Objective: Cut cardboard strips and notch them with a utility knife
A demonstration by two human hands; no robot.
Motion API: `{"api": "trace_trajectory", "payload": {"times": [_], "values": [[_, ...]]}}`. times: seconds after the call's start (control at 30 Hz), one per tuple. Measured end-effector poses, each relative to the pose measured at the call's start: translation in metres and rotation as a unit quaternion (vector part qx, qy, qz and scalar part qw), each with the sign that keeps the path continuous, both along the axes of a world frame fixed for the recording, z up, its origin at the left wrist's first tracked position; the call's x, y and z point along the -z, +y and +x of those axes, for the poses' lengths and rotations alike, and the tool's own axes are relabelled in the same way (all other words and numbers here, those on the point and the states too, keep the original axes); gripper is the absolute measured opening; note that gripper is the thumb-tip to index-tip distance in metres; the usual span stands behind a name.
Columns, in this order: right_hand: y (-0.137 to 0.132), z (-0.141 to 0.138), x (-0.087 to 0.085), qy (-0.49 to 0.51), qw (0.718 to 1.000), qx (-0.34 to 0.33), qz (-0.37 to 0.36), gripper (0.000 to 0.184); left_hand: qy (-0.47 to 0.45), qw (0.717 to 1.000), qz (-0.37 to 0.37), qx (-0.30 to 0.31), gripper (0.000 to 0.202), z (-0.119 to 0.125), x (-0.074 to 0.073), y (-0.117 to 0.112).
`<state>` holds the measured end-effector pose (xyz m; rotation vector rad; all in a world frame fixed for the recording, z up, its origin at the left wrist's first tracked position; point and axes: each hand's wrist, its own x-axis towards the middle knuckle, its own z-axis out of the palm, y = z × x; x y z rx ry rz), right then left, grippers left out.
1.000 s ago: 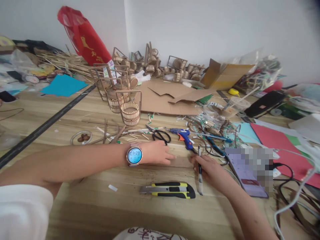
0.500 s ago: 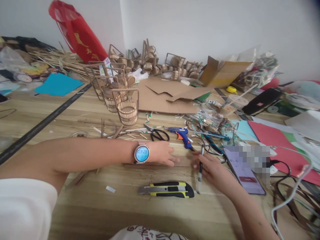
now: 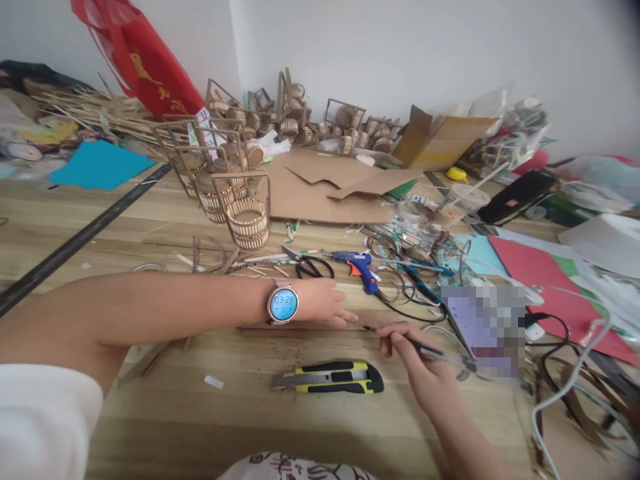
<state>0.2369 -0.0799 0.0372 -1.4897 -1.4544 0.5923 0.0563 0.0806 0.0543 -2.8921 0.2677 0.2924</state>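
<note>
My left hand (image 3: 324, 303), with a watch (image 3: 283, 304) on its wrist, lies flat with fingers stretched out over a thin brown strip (image 3: 369, 317) on the table. Much of that strip is hidden under the hand and wrist. Between the fingers and thumb of my right hand (image 3: 417, 360) is a dark pen (image 3: 425, 349), its tip pointing left at the strip's right end. A yellow and black utility knife (image 3: 335, 378) rests just below, blade to the left. Scissors (image 3: 315, 267) and a blue glue gun (image 3: 361, 268) lie beyond my left hand.
Small slatted baskets (image 3: 247, 223) stand at the back left, beside cardboard sheets (image 3: 320, 200). At right are a phone (image 3: 463, 323), partly blurred out, a white cable (image 3: 565, 393) and red paper (image 3: 550, 280). A plastic cup (image 3: 463, 200) with a straw stands farther back.
The pen has swung from upright to nearly level, its tip now by the strip's end. My right hand has turned with it. My left hand stays flat on the strip.
</note>
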Motion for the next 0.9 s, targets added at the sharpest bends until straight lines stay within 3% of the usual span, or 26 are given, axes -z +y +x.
{"api": "trace_trajectory", "payload": {"times": [0.23,0.63,0.73,0.9], "values": [[0.003,-0.019,0.016,-0.021,0.995,0.005,-0.094,0.023,-0.011,1.0,-0.019,0.001,0.039,0.0,0.002,0.003],[0.011,-0.028,0.02,-0.028,0.996,0.001,-0.084,0.023,-0.103,0.991,-0.049,0.074,0.048,-0.003,0.018,0.014],[0.011,-0.03,0.02,-0.023,0.996,-0.005,-0.085,0.023,-0.094,0.992,-0.055,0.062,0.048,-0.003,0.014,0.011],[0.012,-0.031,0.022,-0.032,0.995,-0.018,-0.088,0.023,-0.005,0.997,-0.077,-0.009,0.048,-0.001,0.004,0.006]]}}
